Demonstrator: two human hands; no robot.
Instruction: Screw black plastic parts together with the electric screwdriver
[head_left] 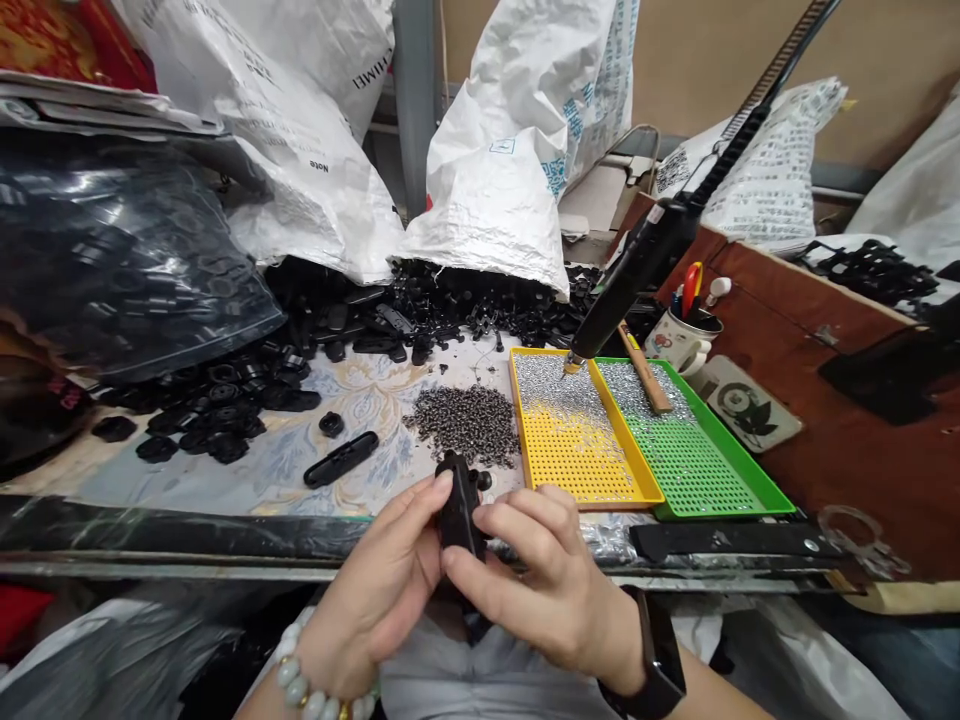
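Note:
Both my hands hold one black plastic part [459, 510] upright just over the table's front edge. My left hand [397, 560] grips it from the left, thumb near its top. On its right side, the fingers and thumb of my right hand [536, 565] press against it. A small round black piece [484, 481] shows just right of the part. Beyond my hands lies a pile of small dark metal pieces [465, 422]. To the left, a long black plastic piece [341, 459] and a small black ring-like piece [331, 424] rest on the patterned table surface.
A yellow tray [525, 455] and a green tray [757, 480] hold small silvery screws. A black electric screwdriver [630, 275] hangs above the yellow one; a wooden-handled tool [646, 370] lies across the green. White sacks [495, 170] and black parts [217, 410] line the back and left.

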